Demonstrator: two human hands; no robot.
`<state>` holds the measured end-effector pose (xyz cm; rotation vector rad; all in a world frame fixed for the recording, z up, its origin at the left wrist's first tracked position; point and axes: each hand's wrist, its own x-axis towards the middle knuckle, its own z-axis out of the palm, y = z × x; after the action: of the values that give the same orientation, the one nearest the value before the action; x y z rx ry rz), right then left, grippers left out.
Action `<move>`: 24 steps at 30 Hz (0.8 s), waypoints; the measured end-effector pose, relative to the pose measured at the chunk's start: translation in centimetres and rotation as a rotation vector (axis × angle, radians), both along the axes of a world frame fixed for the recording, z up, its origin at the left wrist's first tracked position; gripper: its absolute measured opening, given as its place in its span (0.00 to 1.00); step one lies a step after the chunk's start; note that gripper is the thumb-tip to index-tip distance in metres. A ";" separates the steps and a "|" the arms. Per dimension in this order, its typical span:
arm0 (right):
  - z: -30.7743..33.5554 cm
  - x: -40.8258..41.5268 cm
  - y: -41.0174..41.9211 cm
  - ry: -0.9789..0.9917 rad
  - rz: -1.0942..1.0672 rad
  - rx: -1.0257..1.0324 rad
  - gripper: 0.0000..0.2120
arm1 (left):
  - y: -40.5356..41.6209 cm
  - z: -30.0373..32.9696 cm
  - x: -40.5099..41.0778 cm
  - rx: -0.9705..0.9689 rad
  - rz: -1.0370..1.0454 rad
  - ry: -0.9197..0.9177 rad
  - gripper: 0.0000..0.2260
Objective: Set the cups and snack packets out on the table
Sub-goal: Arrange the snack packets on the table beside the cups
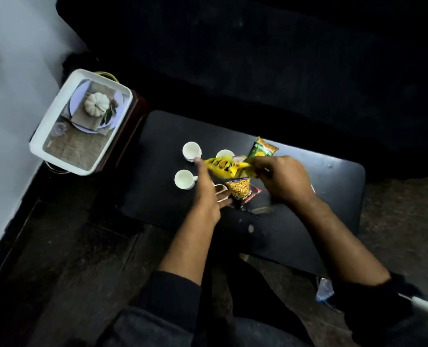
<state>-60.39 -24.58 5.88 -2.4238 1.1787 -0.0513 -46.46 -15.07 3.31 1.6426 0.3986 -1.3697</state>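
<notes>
both hands are meeting mid-frame over the black table (333,186): right hand (286,180) is pinching a yellow packet (224,167), left hand (209,194) is lying open-fingered beside it, white cups (191,151) standing just left.

A glossy black rectangular table (308,234) is being shown. Three plain white ceramic cups (191,151) are being seen beside a bright yellow snack packet with black print (226,167), a green-and-orange packet (262,149), and a dark red-edged packet (243,190).
</notes>
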 end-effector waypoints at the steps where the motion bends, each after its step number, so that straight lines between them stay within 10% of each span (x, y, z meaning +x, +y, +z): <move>1: 1.1 -0.1 0.0 -0.091 0.052 0.006 0.14 | -0.2 0.9 0.8 -0.085 0.086 0.160 0.39; 9: 2.7 4.2 0.7 -0.820 -0.428 0.705 0.12 | -0.6 6.6 3.3 -0.428 0.161 0.010 0.17; 13: 3.3 8.2 2.7 -0.745 -0.412 0.733 0.28 | -0.4 6.6 3.9 -0.477 0.139 -0.029 0.19; 18: 1.3 12.0 0.7 -0.608 -0.458 0.346 0.23 | -1.5 4.3 7.3 -0.535 0.145 0.083 0.22; 24: -3.7 15.3 -2.2 -0.522 -0.662 0.522 0.41 | -3.9 -0.9 13.9 -0.371 0.195 0.123 0.11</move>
<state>-45.10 -26.82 2.13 -1.3834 1.4484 -0.4789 -32.60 -18.97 2.46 1.1903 0.3417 -1.3106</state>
